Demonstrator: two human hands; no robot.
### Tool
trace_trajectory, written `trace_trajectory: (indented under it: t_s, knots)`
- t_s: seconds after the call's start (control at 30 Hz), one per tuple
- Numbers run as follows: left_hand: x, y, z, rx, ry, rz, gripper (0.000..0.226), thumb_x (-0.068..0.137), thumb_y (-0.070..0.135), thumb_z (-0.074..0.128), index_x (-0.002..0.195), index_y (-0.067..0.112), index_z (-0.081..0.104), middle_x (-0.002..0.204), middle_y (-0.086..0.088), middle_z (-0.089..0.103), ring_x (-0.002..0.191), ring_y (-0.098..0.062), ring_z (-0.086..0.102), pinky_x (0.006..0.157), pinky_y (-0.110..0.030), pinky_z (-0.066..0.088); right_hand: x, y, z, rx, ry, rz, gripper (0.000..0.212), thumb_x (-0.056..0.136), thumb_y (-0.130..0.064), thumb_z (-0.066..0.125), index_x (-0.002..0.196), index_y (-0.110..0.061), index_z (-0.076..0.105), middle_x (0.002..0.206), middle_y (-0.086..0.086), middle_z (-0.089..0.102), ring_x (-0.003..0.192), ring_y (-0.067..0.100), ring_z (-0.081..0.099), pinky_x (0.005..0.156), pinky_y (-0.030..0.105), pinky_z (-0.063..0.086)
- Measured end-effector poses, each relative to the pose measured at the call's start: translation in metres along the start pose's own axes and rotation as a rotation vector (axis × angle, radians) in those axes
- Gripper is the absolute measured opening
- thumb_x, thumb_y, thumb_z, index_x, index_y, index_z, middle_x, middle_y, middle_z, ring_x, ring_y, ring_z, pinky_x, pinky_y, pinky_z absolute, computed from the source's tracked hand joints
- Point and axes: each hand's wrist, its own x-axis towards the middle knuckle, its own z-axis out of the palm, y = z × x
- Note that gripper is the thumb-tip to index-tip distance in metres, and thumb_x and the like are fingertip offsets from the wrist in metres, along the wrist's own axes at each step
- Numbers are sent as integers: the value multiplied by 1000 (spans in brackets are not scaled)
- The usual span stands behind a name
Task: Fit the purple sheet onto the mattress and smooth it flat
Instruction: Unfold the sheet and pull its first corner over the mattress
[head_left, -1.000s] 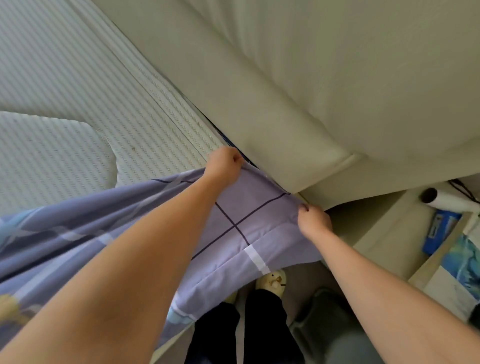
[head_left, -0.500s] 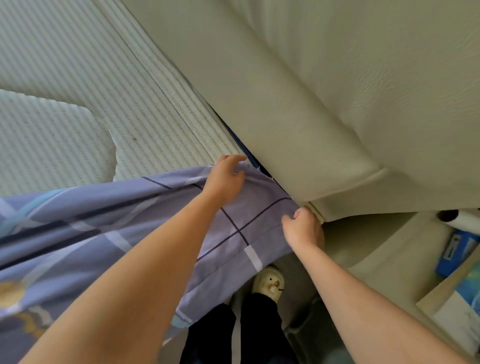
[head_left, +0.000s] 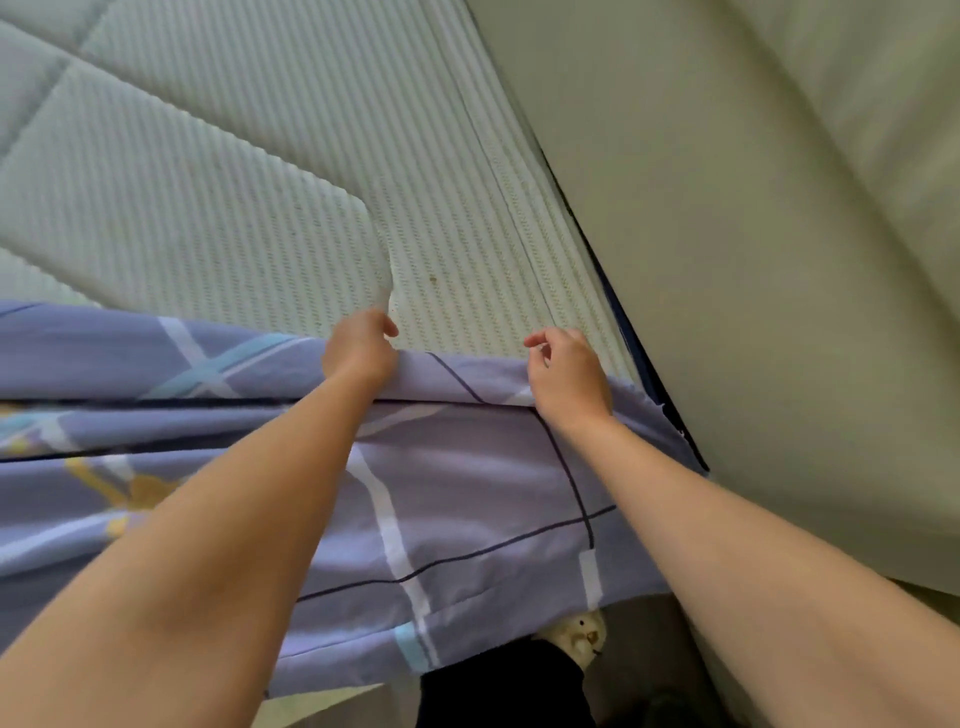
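Fingers of the left hand (head_left: 358, 351) are curled tight round the top edge of the purple sheet (head_left: 467, 493). The right hand (head_left: 569, 376) is curled too, resting on that same edge (can't tell if it's actually pinching). The sheet covers the mattress (head_left: 260, 182) at its near end only, right beside the padded beige board (head_left: 753, 260).

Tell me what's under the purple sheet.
The purple sheet drapes over the near edge of the mattress, whose bare ribbed top shows beyond it. Below its hem a slipper peeks out. What lies directly beneath is hidden.
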Motion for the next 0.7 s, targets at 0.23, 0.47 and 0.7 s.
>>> trace_trajectory:
  t_s: [0.23, 0.47, 0.7]
  knots:
    - [-4, -41, 2, 154, -75, 24, 27, 91, 9, 42, 109, 13, 60, 116, -17, 60, 107, -36, 56, 85, -41, 44, 20, -42, 49, -272, -196, -98, 27, 100, -24, 39, 116, -19, 60, 128, 6, 51, 116, 26, 49, 102, 41, 37]
    - [-4, -72, -6, 445, -68, 215, 25, 86, 13, 53, 108, 19, 64, 117, -10, 49, 113, -31, 46, 87, -38, 38, 10, -62, 75, -432, -367, -124, 26, 91, -42, 57, 107, -22, 61, 120, 5, 51, 112, 26, 51, 98, 40, 38]
    - [-5, -76, -33, 312, -227, 383, 7, 89, 15, 42, 89, 19, 48, 109, -10, 63, 104, -32, 55, 79, -35, 33, 12, -104, 95, -418, -467, -105, 45, 101, -40, 31, 60, -23, 40, 92, 8, 61, 95, 27, 53, 93, 42, 35]
